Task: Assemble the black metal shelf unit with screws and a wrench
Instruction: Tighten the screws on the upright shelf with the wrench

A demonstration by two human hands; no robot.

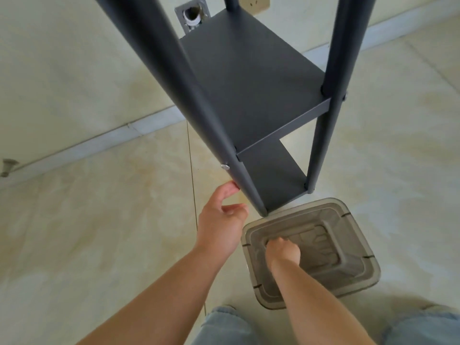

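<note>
The black metal shelf unit (249, 90) stands upright on the tiled floor, with two shelves fixed between its round posts. A silver screw head (225, 167) shows on the near left post. My left hand (220, 220) hovers beside that post's lower end, fingers loosely bent, a fingertip touching the post. My right hand (283, 250) reaches down into a grey translucent plastic bin (356, 245) at the foot of the unit, its fingers curled; what they hold is hidden. No wrench is visible.
A pale wall with a grey baseboard (99, 143) runs behind the unit, with a pipe opening (191, 13) and a socket (254, 3) on it. A doorstop (7, 166) sits at far left. My knees in jeans (224, 327) fill the bottom edge.
</note>
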